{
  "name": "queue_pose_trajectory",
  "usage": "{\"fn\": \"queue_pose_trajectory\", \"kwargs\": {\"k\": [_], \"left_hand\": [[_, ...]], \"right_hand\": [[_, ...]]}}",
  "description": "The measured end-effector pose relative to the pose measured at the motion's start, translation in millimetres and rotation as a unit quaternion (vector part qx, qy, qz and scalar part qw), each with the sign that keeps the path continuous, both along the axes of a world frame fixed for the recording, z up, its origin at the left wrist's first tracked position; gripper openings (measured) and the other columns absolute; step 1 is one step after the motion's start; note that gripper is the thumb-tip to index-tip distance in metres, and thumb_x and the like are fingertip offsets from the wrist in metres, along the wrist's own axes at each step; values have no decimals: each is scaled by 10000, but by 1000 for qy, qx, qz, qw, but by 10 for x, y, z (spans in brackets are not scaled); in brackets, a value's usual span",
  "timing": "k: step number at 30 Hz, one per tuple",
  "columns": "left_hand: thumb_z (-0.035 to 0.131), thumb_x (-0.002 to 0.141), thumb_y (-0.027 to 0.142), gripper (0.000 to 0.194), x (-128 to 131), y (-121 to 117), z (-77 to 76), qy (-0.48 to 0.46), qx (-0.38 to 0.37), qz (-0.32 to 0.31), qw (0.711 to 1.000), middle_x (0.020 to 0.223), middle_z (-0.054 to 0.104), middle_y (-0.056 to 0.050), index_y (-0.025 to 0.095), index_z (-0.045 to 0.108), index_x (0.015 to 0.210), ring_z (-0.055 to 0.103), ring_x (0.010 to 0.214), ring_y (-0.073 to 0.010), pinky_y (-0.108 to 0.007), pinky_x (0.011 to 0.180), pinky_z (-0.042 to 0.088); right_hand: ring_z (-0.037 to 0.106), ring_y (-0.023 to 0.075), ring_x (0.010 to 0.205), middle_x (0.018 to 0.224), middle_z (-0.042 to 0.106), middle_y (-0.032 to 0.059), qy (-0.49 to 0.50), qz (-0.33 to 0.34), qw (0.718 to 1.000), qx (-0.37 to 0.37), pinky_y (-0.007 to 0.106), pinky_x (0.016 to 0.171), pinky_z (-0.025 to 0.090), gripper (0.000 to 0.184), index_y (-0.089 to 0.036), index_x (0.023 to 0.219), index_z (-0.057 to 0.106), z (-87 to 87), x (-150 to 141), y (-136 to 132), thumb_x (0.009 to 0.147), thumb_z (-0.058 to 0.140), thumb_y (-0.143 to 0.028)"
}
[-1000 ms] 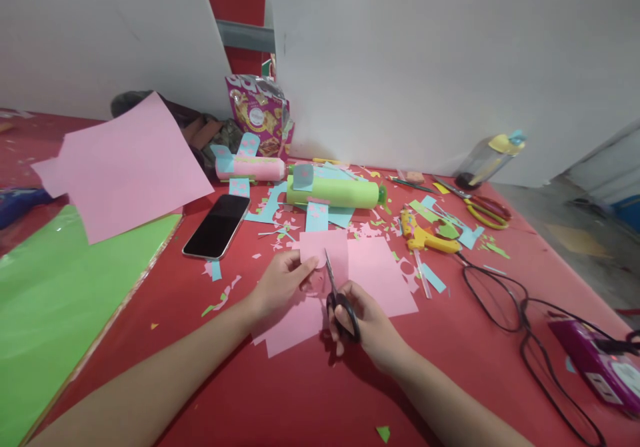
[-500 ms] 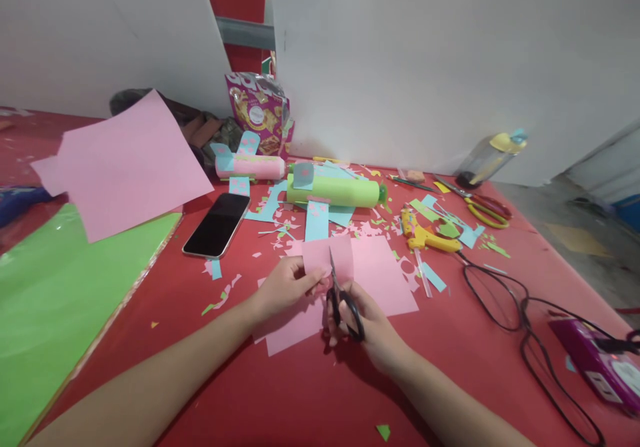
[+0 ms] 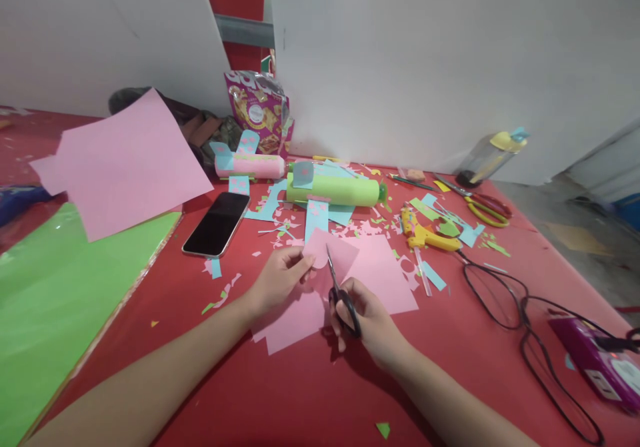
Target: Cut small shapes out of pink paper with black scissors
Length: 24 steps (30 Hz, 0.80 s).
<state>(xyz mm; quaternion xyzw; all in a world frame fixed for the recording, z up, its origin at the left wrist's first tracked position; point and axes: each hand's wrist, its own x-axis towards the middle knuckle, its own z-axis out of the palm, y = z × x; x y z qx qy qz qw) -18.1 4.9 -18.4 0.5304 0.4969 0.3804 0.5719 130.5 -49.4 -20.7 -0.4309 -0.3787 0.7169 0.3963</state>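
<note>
My left hand (image 3: 283, 275) pinches a small piece of pink paper (image 3: 344, 255) between thumb and fingers. Black-handled scissors (image 3: 345, 307) are gripped in my right hand (image 3: 367, 320), their blades at the pink piece and pointing away from me. The part of the piece by my left thumb has a rounded lower edge. Under both hands lie larger pink sheets (image 3: 383, 273) on the red table. Just beyond is a green paper-wrapped tube (image 3: 345, 191) with blue fins. A pink tube (image 3: 257, 167) with blue fins lies to its left.
A phone (image 3: 217, 225) lies left of centre, beside a green pack (image 3: 60, 313) and a large pink sheet (image 3: 133, 167). On the right are a yellow glue gun (image 3: 427, 237), its black cable, a purple power strip (image 3: 595, 363), yellow-and-red-handled scissors (image 3: 485, 210) and a bottle (image 3: 493, 160).
The small pink piece has turned between my left fingers, so a corner now points away from me. My right hand and the scissors have shifted only slightly.
</note>
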Motion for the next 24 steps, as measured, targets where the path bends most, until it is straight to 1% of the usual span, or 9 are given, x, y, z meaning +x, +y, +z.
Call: {"fn": "queue_pose_trajectory", "kwargs": {"k": [4, 7, 12, 15, 19, 21, 24], "left_hand": [[468, 735, 353, 318, -8, 8, -9, -3, 10, 26, 1000, 470, 365, 63, 158, 380, 500, 426, 388, -51, -161, 351, 378], [462, 738, 354, 314, -1, 9, -7, -6, 22, 33, 999, 482, 378, 59, 157, 388, 505, 397, 400, -45, -158, 368, 385], [465, 723, 347, 269, 13, 4, 6, 3, -3, -6, 1000, 467, 391, 61, 157, 420, 538, 391, 389, -51, -164, 351, 367], [457, 725, 331, 274, 8, 4, 19, 27, 10, -12, 1000, 459, 387, 60, 157, 406, 520, 403, 390, -55, -163, 355, 355], [470, 713, 324, 279, 2, 2, 43, 45, 27, -38, 998, 454, 391, 60, 157, 402, 499, 409, 392, -59, -162, 357, 325], [482, 701, 322, 268, 3, -1, 57, 43, 32, -58, 997, 452, 401, 60, 156, 415, 501, 390, 393, -56, -162, 362, 310], [495, 686, 311, 250, 5, 2, 69, 48, 42, -79, 995, 457, 416, 54, 152, 432, 502, 389, 425, -61, -170, 402, 320]], "right_hand": [[457, 61, 264, 419, 511, -103, -16, 6, 1000, -2, 175, 307, 383, 375, -206, 673, 332, -12, 4, 14, 645, 620, -443], [464, 64, 272, 426, 513, -106, -10, 12, 1000, -5, 187, 304, 411, 384, -206, 683, 334, -42, 6, 14, 638, 622, -456], [479, 68, 296, 443, 522, -98, 9, 15, 1000, -12, 194, 315, 426, 382, -204, 691, 347, -77, -6, -8, 638, 625, -460], [486, 73, 311, 457, 526, -95, 23, 9, 1000, -9, 210, 333, 439, 374, -208, 697, 348, -88, -13, -19, 648, 621, -458], [493, 80, 330, 481, 533, -85, 23, 11, 1000, -3, 213, 341, 431, 383, -208, 699, 345, -79, -11, -17, 646, 624, -465], [497, 79, 354, 488, 529, -82, 24, 10, 1000, 1, 219, 370, 432, 399, -207, 699, 350, -58, -10, -12, 630, 631, -481], [487, 69, 382, 468, 505, -92, 29, 1, 1000, 4, 240, 454, 445, 396, -207, 692, 352, -13, -15, -8, 627, 640, -471]]}}
